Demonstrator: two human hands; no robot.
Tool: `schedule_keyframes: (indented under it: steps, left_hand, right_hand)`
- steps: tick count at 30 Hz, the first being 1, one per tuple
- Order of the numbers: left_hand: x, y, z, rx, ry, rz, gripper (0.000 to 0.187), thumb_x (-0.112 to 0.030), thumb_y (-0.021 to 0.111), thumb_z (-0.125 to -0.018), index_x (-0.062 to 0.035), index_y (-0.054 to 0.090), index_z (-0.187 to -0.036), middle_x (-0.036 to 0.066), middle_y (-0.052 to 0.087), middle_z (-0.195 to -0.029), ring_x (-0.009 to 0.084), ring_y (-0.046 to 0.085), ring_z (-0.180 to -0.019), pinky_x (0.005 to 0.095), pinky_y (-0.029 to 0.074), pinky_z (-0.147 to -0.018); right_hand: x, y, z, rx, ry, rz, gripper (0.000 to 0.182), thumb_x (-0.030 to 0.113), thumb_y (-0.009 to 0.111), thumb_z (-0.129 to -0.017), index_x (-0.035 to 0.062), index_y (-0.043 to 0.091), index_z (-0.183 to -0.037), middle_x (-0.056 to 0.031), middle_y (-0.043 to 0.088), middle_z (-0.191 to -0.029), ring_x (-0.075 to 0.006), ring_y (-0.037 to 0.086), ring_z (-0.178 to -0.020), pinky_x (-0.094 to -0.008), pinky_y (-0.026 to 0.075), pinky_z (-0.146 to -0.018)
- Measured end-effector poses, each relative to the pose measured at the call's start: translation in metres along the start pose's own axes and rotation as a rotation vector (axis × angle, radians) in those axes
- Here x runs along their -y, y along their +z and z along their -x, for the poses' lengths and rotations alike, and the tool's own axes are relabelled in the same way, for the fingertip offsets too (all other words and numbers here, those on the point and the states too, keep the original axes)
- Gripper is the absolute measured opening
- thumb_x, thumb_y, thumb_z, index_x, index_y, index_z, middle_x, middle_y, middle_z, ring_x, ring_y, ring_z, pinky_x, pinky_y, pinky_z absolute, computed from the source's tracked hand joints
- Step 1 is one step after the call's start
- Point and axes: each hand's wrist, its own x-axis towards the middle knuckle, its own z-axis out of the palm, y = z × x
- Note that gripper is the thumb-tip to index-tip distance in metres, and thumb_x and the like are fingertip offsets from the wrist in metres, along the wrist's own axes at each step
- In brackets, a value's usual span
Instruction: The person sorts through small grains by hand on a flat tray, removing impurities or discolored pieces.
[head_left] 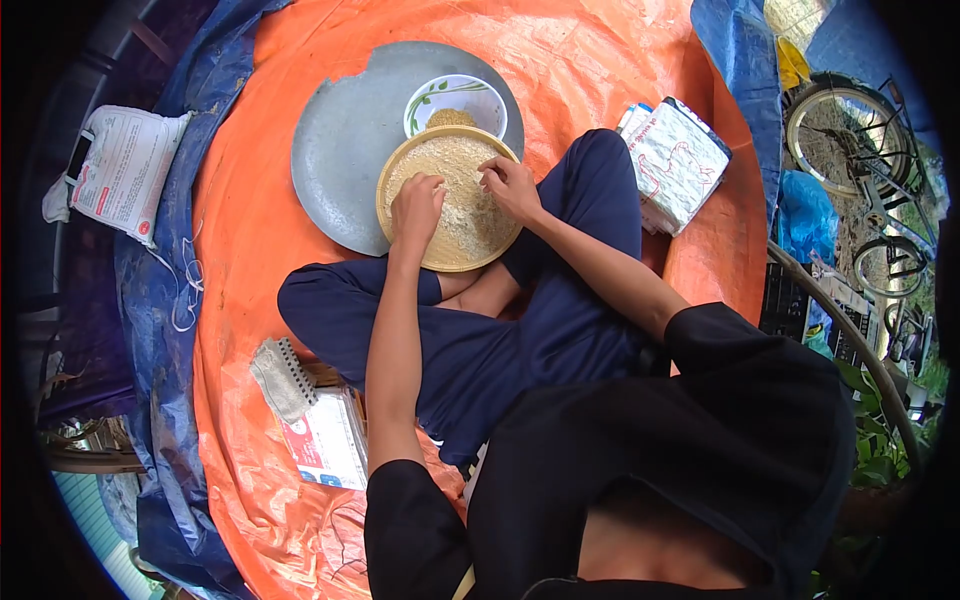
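Together, left hand (416, 203) and right hand (507, 183) on the grain tray (452, 198), fingers curled, pinching grain.

Tarp (620, 60): orange woven plastic, creased, slight sheen. Big tray (340, 150): dull grey metal, matt, rim chipped. Round plate (392, 170): yellow, smooth, looks plastic. Grain (462, 190) on it: dry, coarse, tan. Bowl (470, 92): glossy white with green leaf print. Sack (680, 160): woven plastic, printed. Trousers (500, 350): dark blue cloth, matt.
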Motion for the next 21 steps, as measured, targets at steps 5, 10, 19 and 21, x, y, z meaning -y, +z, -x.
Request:
schedule_keyframes:
  steps: [5,10,19,21]
  left_hand:
    - [-0.01,0.017,-0.006,0.022,0.078,-0.06,0.019,-0.012,0.071,-0.075,-0.007,0.07,-0.093,0.01,0.06,-0.088,0.028,0.059,-0.089,0.0383,0.05,-0.076]
    - [-0.008,0.022,-0.006,-0.014,0.093,-0.08,0.013,-0.013,0.07,-0.075,-0.0068,0.07,-0.087,0.008,0.06,-0.085,0.0264,0.06,-0.086,0.037,0.05,-0.074]
    - [-0.005,0.038,-0.01,-0.069,0.254,-0.397,0.009,-0.009,0.057,-0.075,-0.0066,0.064,-0.069,0.008,0.06,-0.077,0.0239,0.061,-0.079,0.0378,0.05,-0.067]
    - [-0.007,0.039,-0.008,-0.05,0.242,-0.429,0.008,-0.009,0.056,-0.075,-0.0079,0.064,-0.075,0.007,0.06,-0.08,0.0226,0.06,-0.082,0.036,0.048,-0.07]
  right_hand:
    - [-0.006,-0.001,0.0,-0.019,-0.029,0.021,0.02,0.009,0.05,-0.089,-0.0037,0.063,-0.096,-0.0097,0.066,-0.072,-0.0132,0.065,-0.066,-0.027,0.051,-0.063]
    - [-0.013,0.007,-0.002,-0.053,-0.017,0.063,0.019,0.017,0.055,-0.084,0.0072,0.069,-0.092,-0.0068,0.069,-0.071,-0.0153,0.067,-0.064,-0.0297,0.051,-0.067]
    - [-0.017,0.007,-0.002,0.049,-0.057,0.125,0.021,0.01,0.049,-0.09,-0.0027,0.063,-0.099,-0.0079,0.065,-0.076,-0.0123,0.063,-0.069,-0.0257,0.05,-0.063]
    - [-0.01,0.009,0.0,0.031,-0.03,0.067,0.02,0.012,0.051,-0.089,0.0003,0.065,-0.097,-0.0082,0.067,-0.074,-0.0137,0.065,-0.067,-0.0264,0.051,-0.064]
